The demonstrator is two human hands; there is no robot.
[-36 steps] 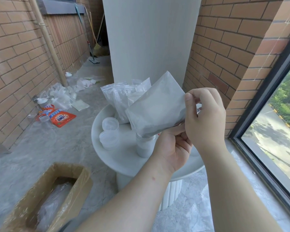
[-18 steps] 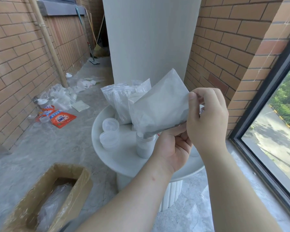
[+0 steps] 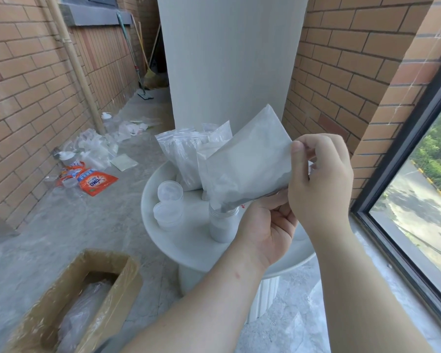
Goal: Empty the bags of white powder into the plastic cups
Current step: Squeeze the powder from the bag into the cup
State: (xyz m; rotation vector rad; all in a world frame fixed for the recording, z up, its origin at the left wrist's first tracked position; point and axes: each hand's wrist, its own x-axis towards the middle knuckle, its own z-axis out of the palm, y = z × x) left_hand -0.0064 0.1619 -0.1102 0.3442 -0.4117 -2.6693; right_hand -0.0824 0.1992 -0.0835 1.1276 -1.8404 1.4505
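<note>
— Where's your bag of powder?
— Tilted above the cup of white powder on the counter. Fingers of your left hand grip its lower edge; those of your right hand pinch its side.

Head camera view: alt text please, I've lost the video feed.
Both hands hold a bag of white powder tilted, its low corner at the mouth of a plastic cup on a round white table: the left hand grips the bottom edge, the right hand pinches the side. More powder bags and two other cups stand on the table.
</note>
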